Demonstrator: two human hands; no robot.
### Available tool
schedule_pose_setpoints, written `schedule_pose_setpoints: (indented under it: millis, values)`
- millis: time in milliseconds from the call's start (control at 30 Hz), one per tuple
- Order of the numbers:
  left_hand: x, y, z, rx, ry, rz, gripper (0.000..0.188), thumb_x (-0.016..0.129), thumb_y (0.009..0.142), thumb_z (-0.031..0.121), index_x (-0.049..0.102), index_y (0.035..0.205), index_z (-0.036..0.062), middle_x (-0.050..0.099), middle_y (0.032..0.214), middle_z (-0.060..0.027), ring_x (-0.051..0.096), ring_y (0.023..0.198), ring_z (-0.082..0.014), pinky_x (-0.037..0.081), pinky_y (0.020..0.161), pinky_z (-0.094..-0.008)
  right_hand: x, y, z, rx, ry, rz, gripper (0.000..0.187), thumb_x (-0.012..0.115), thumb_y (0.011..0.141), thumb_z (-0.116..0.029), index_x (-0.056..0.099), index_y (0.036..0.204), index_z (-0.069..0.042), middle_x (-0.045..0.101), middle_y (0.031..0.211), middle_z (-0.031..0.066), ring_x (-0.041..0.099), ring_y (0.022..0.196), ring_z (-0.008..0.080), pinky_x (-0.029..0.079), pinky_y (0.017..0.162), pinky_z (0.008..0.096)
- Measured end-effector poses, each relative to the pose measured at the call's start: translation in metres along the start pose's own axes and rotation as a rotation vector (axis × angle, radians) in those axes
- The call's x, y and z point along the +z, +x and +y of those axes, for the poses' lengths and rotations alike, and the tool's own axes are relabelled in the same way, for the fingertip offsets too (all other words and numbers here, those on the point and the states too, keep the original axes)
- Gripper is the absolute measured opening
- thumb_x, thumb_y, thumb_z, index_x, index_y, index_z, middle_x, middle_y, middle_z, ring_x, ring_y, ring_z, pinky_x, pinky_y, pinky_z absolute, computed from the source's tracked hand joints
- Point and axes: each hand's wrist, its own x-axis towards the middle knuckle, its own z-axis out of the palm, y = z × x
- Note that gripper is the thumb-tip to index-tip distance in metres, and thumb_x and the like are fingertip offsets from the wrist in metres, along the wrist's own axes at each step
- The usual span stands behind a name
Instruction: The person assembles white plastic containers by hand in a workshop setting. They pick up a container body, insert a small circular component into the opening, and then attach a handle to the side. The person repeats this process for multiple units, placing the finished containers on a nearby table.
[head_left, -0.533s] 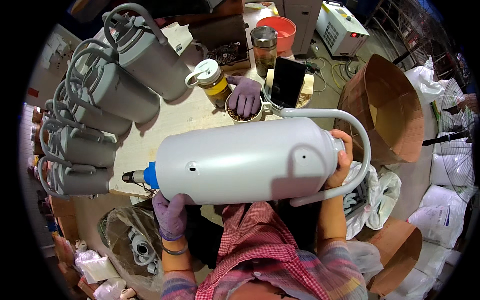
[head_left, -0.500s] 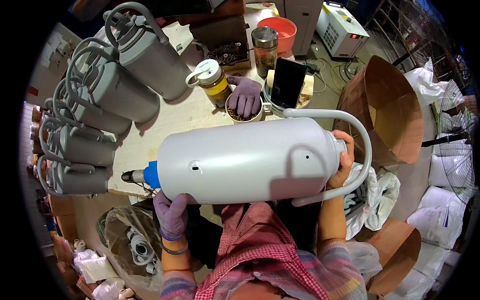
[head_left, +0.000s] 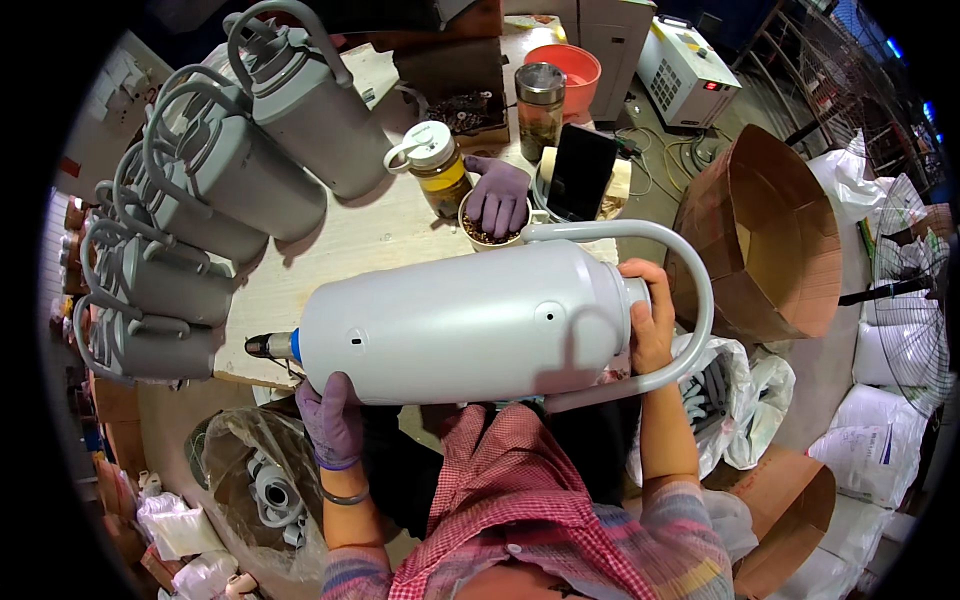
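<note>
A pale grey thermos jug (head_left: 455,325) lies on its side across my front, its looped handle pointing right. My left hand (head_left: 332,420), in a purple glove, grips the lower edge at its left end, thumb on the shell. My bare right hand (head_left: 650,315) is closed round the narrow neck at the right end, inside the handle loop. Two small dark holes show on the side facing up. Against the jug's left end sits a powered tool (head_left: 268,346) with a metal barrel, black end and blue part, mostly hidden by the jug.
Several grey jugs (head_left: 225,180) stand along the table's left. Behind my jug are a cup of screws (head_left: 490,238) with a purple glove (head_left: 498,195) on it, a lidded jar (head_left: 432,165), a phone (head_left: 582,172) and a red bowl (head_left: 572,72). A cardboard box (head_left: 765,240) stands at right.
Both hands have shifted the jug to the left, over most of the tool's blue part. The jug has rolled a little, and its holes now sit farther left.
</note>
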Motion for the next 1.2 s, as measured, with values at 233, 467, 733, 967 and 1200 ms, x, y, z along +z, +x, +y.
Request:
schedule_pose_setpoints:
  millis: [233,467,733,967,1200]
  values:
    - [-0.007,0.002,-0.001,-0.064,0.053,0.016,0.037,0.064,0.094,0.024,0.059,0.118,-0.0029,0.067,0.108,-0.0085,0.064,0.097,-0.0171,0.049,0.087,-0.031,0.004,-0.004,0.012,-0.018,-0.001,0.029,0.052,0.055,0.093,-0.045,0.055,0.117,0.001,0.054,0.119,0.0152,0.051,0.113,0.025,0.035,0.102,0.0366]
    - [0.021,0.007,0.0,-0.06,0.073,0.061,0.036,0.068,0.09,0.027,0.064,0.104,-0.0057,0.067,0.094,-0.0058,0.06,0.083,-0.0115,0.047,0.076,-0.0268,-0.008,-0.008,0.016,-0.029,0.032,0.096,0.05,0.054,0.092,-0.042,0.055,0.115,0.002,0.054,0.117,0.0168,0.051,0.11,0.0251,0.036,0.101,0.037]
    - [0.031,0.0,0.019,-0.059,0.046,0.037,0.029,0.065,0.087,0.018,0.065,0.102,-0.0065,0.068,0.094,-0.0064,0.063,0.083,-0.0136,0.049,0.078,-0.0272,-0.009,-0.005,0.011,0.007,-0.075,0.189,0.052,0.047,0.093,-0.044,0.056,0.114,0.003,0.058,0.11,0.0167,0.055,0.103,0.0249,0.04,0.095,0.0353]
    - [0.052,-0.02,0.032,-0.026,0.141,-0.569,0.092,0.083,0.077,0.023,0.032,0.15,-0.0015,0.047,0.146,-0.0179,0.049,0.131,-0.0296,0.035,0.111,-0.0411,-0.076,-0.019,0.018,0.248,0.391,0.713,0.049,0.04,0.094,-0.037,0.059,0.113,0.003,0.063,0.106,0.0132,0.06,0.093,0.0204,0.048,0.082,0.0319]
    - [0.052,-0.025,0.011,0.171,0.267,-0.528,0.054,0.081,0.069,0.008,0.064,0.119,-0.0016,0.068,0.112,-0.0199,0.066,0.103,-0.0307,0.052,0.091,-0.0384,-0.128,-0.045,-0.011,0.201,0.294,0.774,0.048,0.04,0.093,-0.037,0.059,0.112,0.003,0.063,0.106,0.0131,0.06,0.092,0.0202,0.048,0.082,0.0319]
